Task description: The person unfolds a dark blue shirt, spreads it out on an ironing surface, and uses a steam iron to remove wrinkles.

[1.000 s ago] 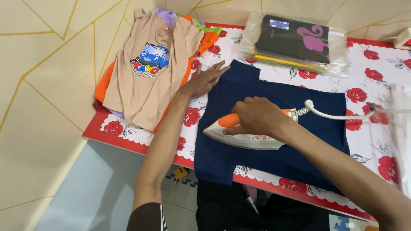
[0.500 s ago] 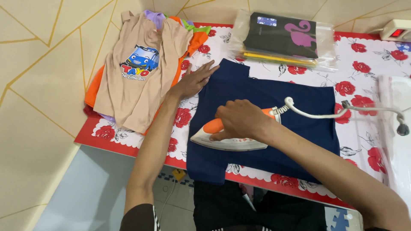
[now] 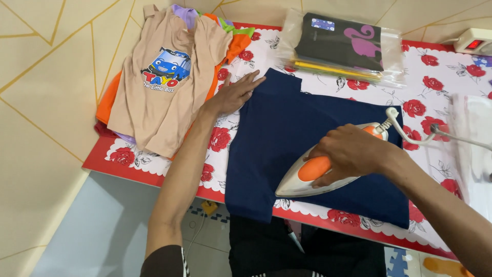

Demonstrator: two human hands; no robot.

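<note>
A low table [image 3: 154, 169] covered with a white cloth printed with red roses and edged in red stands against a cream wall with thin gold lines, over a pale tiled floor. At the table's nine o'clock side lies a pile of folded clothes [image 3: 110, 102] in orange, purple and green, topped by a beige child's shirt [image 3: 164, 92] with a blue cartoon bus printed on it. Just to its right, the left hand [image 3: 233, 95] lies open and flat, palm down, fingers pointing toward two o'clock, pressing the upper left corner of a navy blue garment [image 3: 277, 138] spread across the middle of the table. The garment's long axis runs roughly from ten o'clock to four o'clock, and its near edge hangs a little over the table's front. At about four o'clock from the left hand, the right hand [image 3: 353, 151] is closed around the orange handle of a silver iron [image 3: 312, 177], which rests flat on the garment with its pointed tip toward eight o'clock and its white cord [image 3: 405, 133] trailing off toward three o'clock. The right hand is the one over the garment's middle; the left only pins its edge. At twelve o'clock sits a clear plastic bag [image 3: 343, 48] holding dark folded items, and at one o'clock a white power strip [image 3: 474, 41] with a red switch.
</note>
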